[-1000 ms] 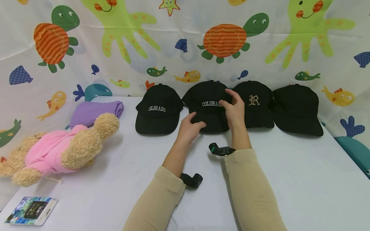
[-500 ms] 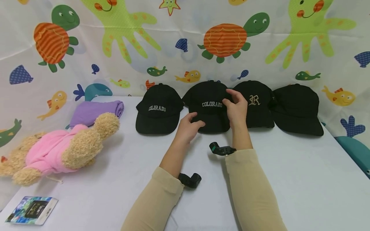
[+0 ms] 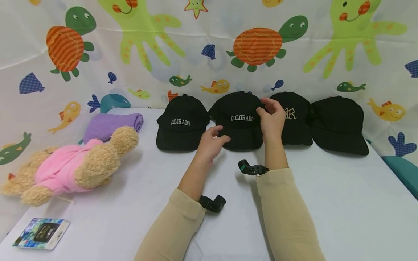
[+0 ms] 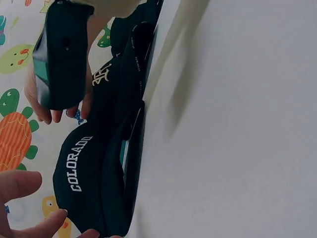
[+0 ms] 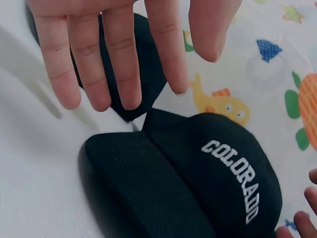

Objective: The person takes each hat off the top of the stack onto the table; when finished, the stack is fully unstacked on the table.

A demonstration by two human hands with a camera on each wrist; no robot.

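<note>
Four black caps stand in a row at the back of the table. Both my hands are raised at either side of the second cap (image 3: 240,121), lettered COLORADO. My left hand (image 3: 209,144) hovers by its brim, thumb and fingers apart. My right hand (image 3: 272,119) hangs at its right edge with fingers spread and loosely bent, partly covering the R cap (image 3: 295,125). Neither hand holds anything. In the right wrist view, my left hand (image 5: 114,34) has straight fingers, clear of the COLORADO cap (image 5: 193,173). To the left stands another COLORADO cap (image 3: 183,125); a plain cap (image 3: 337,125) ends the row.
A plush toy in a pink top (image 3: 70,168) lies at the left, before a folded purple cloth (image 3: 112,127). A flat colourful packet (image 3: 41,233) lies at the front left. Behind the caps hangs a curtain with sea animals (image 3: 199,36).
My right hand has drifted a little to the right, away from the second cap. My left hand has shifted slightly left. The head view has turned slightly; the caps keep their places.
</note>
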